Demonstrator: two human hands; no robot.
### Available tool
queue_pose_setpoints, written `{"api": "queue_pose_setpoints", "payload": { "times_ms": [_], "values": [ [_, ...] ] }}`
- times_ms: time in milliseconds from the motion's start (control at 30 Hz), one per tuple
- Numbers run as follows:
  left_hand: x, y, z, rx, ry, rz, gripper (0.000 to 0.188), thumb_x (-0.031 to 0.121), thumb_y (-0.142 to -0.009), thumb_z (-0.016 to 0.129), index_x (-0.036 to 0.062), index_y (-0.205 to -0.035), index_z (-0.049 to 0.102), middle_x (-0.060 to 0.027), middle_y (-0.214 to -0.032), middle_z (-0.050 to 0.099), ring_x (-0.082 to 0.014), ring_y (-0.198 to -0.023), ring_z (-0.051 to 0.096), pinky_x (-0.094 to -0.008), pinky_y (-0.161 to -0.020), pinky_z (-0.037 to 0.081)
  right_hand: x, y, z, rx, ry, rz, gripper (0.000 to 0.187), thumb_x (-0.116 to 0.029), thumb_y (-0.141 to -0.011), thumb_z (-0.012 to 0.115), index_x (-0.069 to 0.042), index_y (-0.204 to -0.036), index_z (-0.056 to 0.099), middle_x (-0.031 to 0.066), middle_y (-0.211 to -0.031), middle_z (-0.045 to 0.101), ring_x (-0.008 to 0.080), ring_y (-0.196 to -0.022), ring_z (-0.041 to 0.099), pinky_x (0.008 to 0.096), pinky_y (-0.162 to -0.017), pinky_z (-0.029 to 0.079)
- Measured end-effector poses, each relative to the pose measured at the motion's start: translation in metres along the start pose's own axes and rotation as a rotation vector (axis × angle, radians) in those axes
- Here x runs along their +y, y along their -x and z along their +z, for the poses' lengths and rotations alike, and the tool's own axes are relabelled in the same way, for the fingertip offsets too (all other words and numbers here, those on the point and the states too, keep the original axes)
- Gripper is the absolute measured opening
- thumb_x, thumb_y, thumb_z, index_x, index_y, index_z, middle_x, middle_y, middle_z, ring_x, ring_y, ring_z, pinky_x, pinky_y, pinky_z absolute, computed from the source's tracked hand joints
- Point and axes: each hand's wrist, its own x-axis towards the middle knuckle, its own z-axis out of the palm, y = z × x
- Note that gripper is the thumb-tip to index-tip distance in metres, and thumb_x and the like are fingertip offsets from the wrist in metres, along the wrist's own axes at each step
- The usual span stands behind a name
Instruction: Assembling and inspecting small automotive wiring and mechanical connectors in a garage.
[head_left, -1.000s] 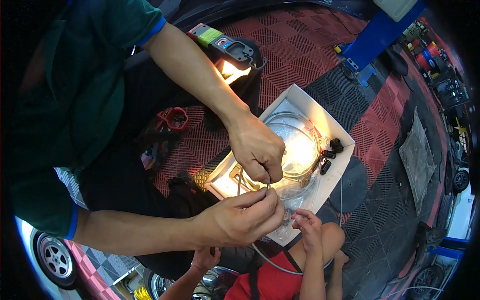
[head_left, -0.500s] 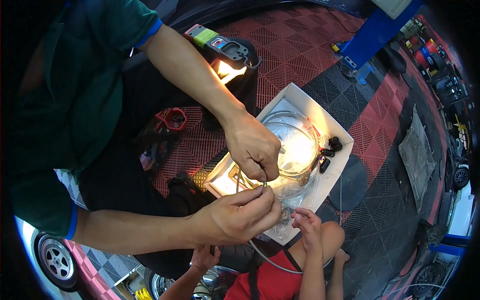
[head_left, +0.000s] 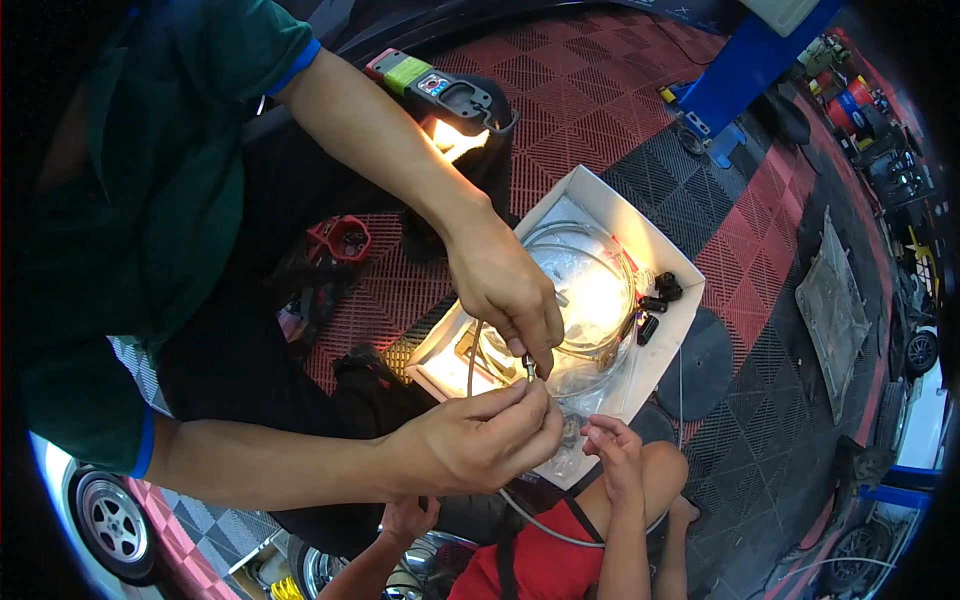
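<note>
My left hand (head_left: 408, 516) is low in the picture, partly hidden behind a co-worker's forearm. Its visible thumb stands apart from the fingers, and nothing shows in it. My right hand (head_left: 615, 455) is raised above my knee beside the white box (head_left: 668, 355), fingers loosely bent and apart, empty. Between us, the co-worker's upper hand (head_left: 508, 292) and lower hand (head_left: 478, 437) pinch a small metal fitting (head_left: 530, 368). A thin grey hose (head_left: 545, 525) runs from below the co-worker's lower hand across my red shorts (head_left: 520, 565). Coiled hoses (head_left: 570, 232) in clear plastic lie inside the box.
Black fittings (head_left: 655, 305) sit along the box's right side. A lit work lamp (head_left: 440, 88) rests by the co-worker's knee. A red cup-shaped holder (head_left: 348, 240) is left of the box. A blue lift post (head_left: 735, 75) stands far right, and a flat panel (head_left: 835, 310) lies on the floor.
The co-worker's upper hand has shifted slightly and its fingers have straightened, so more of the metal fitting shows. My hands have hardly moved.
</note>
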Motion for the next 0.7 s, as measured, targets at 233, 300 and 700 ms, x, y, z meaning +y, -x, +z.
{"api": "queue_pose_setpoints", "payload": {
  "times_ms": [233,300,700],
  "values": [
    [-0.018,0.011,0.016,0.050,-0.152,0.072,0.039,0.034,-0.080,0.067,0.0105,-0.111,0.066,-0.0166,-0.110,0.065,-0.0387,-0.108,0.058,-0.0500,-0.093,0.044,0.000,0.000,0.000,-0.007,-0.002,-0.004,0.034,-0.013,-0.085,0.072,0.005,-0.113,0.062,0.0117,-0.094,0.069,0.0124,-0.073,0.062,0.0244,-0.069,0.051],
    [-0.023,0.013,0.021,0.037,-0.182,0.040,0.042,0.037,-0.080,0.068,0.0104,-0.113,0.066,-0.0166,-0.113,0.064,-0.0385,-0.110,0.057,-0.0497,-0.094,0.043,-0.002,0.001,0.002,-0.002,0.000,-0.002,0.035,-0.013,-0.085,0.072,0.005,-0.113,0.062,0.0116,-0.094,0.069,0.0125,-0.074,0.062,0.0244,-0.069,0.051],
    [-0.035,0.018,0.027,-0.013,-0.212,0.097,0.052,0.046,-0.085,0.061,0.0114,-0.124,0.061,-0.0173,-0.125,0.058,-0.0386,-0.119,0.052,-0.0518,-0.098,0.040,-0.003,0.002,0.003,0.005,0.006,0.004,0.036,-0.015,-0.084,0.073,0.004,-0.113,0.062,0.0107,-0.094,0.070,0.0118,-0.074,0.062,0.0241,-0.068,0.051]
  ]
}}
